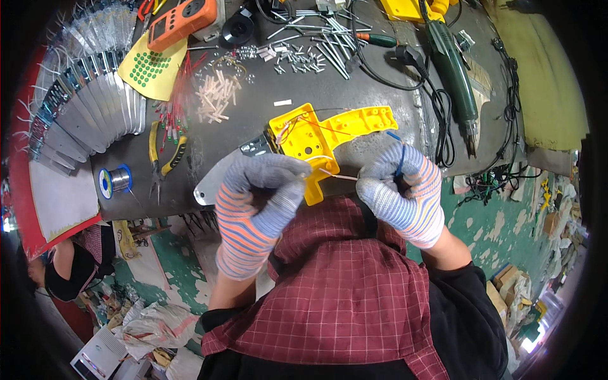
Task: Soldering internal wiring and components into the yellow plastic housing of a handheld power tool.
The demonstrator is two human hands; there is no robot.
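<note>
In front of me lies an open yellow plastic tool housing (308,142) with a handle half on its right and thin wires inside. A flat grey metal blade (218,176) sticks out on its left side, partly hidden behind my left hand (259,206). That gloved hand is closed, thumb and forefinger pinched at the housing's near edge; what they hold is too small to make out. My gloved right hand (405,190) pinches a thin pale wire (341,176) that points left over the housing. A slim blue strand (394,135) runs along its fingers.
Left are a solder spool (115,182), yellow-black pliers (163,158), fanned metal blades (88,111) and pale small tubes (217,96). Screws (297,58), long bolts (335,47) and an orange meter (182,24) lie farther back. A green power tool (453,73) and black cables (443,126) occupy the right.
</note>
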